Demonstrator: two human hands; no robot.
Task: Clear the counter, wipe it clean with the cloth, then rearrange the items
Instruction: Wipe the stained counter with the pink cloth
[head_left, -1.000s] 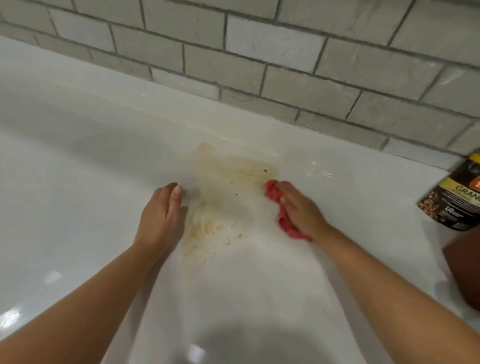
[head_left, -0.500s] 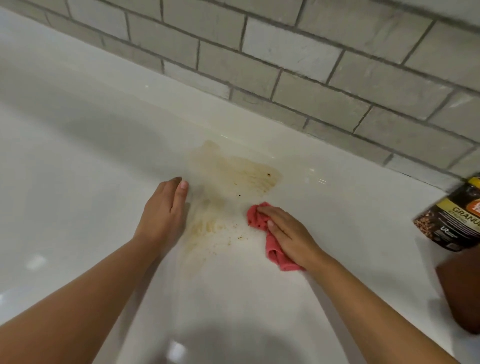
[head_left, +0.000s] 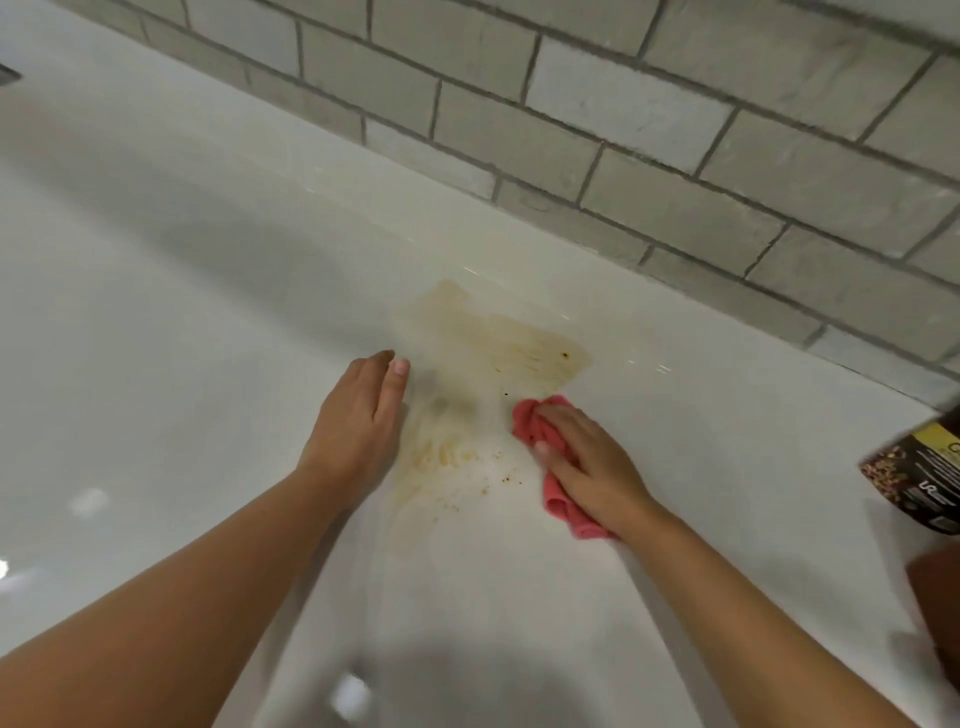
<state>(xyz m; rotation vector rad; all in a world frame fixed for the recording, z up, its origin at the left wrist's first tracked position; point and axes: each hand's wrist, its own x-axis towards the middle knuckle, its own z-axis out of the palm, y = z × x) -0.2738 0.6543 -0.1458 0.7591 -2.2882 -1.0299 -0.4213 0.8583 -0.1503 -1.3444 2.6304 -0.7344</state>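
A yellowish-brown stain (head_left: 493, 353) with crumbs spreads over the white counter (head_left: 182, 312) in the middle of the view. My right hand (head_left: 587, 462) presses a crumpled pink cloth (head_left: 535, 426) flat onto the counter at the stain's right edge, fingers fairly straight on top of it. My left hand (head_left: 358, 426) rests palm down on the counter just left of the stain, fingers straight and holding nothing.
A dark granola pouch (head_left: 919, 478) lies at the right edge of the counter, with a brown object (head_left: 940, 597) below it. A grey tiled wall (head_left: 623, 130) runs along the back of the counter.
My right hand slid the cloth from the stain's upper right toward me and left through the crumbs, then slightly back. The left hand stayed in place.
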